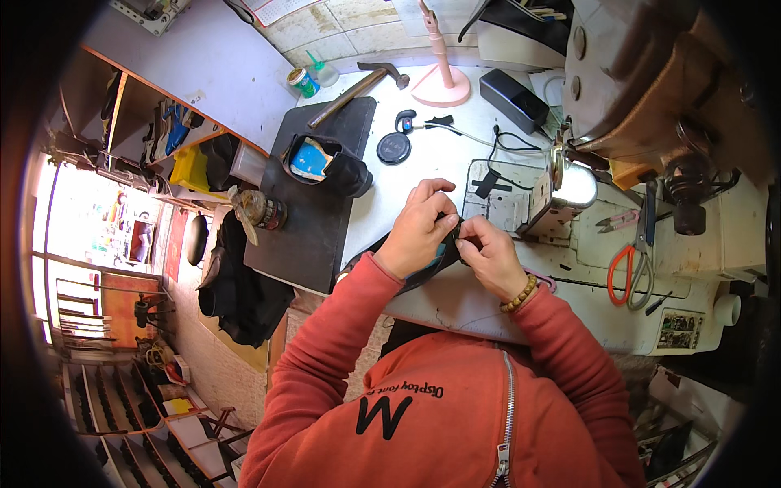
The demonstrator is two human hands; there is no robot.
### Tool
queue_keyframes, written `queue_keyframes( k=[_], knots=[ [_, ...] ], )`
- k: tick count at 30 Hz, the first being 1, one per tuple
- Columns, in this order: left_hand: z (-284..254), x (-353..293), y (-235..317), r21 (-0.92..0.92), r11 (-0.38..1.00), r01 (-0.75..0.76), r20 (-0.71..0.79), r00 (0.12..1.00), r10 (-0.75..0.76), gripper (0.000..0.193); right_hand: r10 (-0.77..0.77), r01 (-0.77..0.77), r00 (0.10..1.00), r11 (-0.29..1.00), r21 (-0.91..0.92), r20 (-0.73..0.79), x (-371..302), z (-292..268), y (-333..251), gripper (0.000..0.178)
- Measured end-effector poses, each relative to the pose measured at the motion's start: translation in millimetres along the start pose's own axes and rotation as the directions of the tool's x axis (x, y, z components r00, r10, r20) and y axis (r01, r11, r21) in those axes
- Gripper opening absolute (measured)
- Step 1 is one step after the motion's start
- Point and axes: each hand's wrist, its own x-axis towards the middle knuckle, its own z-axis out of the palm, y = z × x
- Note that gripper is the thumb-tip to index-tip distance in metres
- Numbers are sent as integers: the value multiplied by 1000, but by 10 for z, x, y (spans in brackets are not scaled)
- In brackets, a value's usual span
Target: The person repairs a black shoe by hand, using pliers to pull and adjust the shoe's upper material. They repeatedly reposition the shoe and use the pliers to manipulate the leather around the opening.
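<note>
Close to the table's front edge, my left hand (416,232) and my right hand (495,259) meet over a dark piece that looks like a black shoe (444,260) with blue inside. Both hands are closed, thumbs and fingertips pinching its upper edge from either side. My left hand and forearm cover much of it, and anything small between the fingertips is too tiny to make out. To the left, another black shoe (351,175) with a blue insole rests on a black board (305,224).
A sewing machine (561,191) stands right of my hands. Beyond it lie red-and-grey scissors (633,272) and small pink-handled snips (620,220). Farther back are a hammer (350,96), a pink stand (442,85), a black box (513,101), a round black disc (394,148) and cables.
</note>
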Motion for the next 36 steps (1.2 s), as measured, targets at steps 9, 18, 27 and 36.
queue_keyframes(
  k=[9, 18, 27, 36],
  knots=[
    [57, -30, -36, -203, 974, 98, 15, 995, -97, 3, 5, -8, 997, 999, -46, -73, -4, 36, -33, 10],
    [69, -44, -49, -276, 952, 132, 3, 991, -136, 5, -28, 22, 996, 997, -77, -86, -24, 50, -47, 10],
    [28, -282, 323, -98, 978, 182, -204, 959, -199, 41, 18, -5, 997, 985, 173, -75, -321, -18, -384, 14],
    [-50, -488, 598, 68, 994, 84, -165, 984, -72, 72, -77, 76, 997, 996, 46, 18, -395, -156, -628, 7]
  ],
)
